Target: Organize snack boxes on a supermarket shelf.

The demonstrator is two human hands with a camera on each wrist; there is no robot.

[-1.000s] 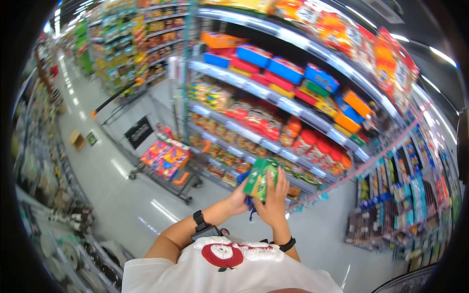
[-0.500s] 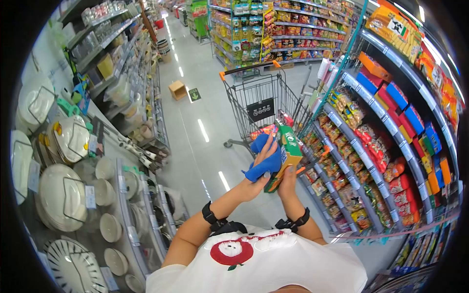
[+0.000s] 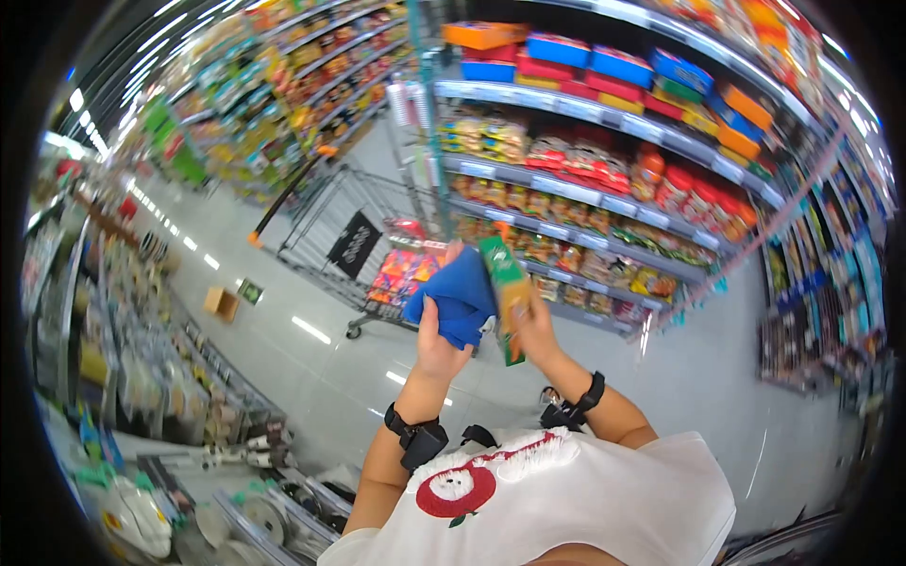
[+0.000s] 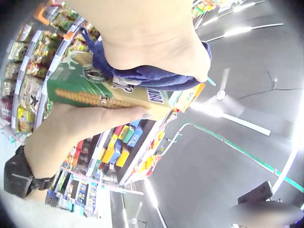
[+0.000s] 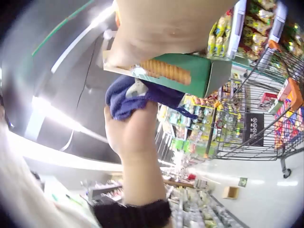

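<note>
Between both hands: green-and-yellow box (image 3: 503,283), held up beside a blue cloth (image 3: 455,294).
Right hand (image 3: 535,330): pinches the box.
Left hand (image 3: 442,351): grips the cloth, thumb on its near face.
Cart (image 3: 354,243): beyond the cloth, holding colourful packets (image 3: 401,275).
Shelves (image 3: 590,111): behind the box.
Wrist views: printed biscuits on the box, indistinct from the head; the left also shows a ceiling fan (image 4: 221,95).

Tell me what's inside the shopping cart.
Brightly coloured packs lie in the shopping cart, with something red beyond them. In the head view, the blue cloth held in the left hand covers part of the packs; whatever lies underneath them cannot be seen.
</note>
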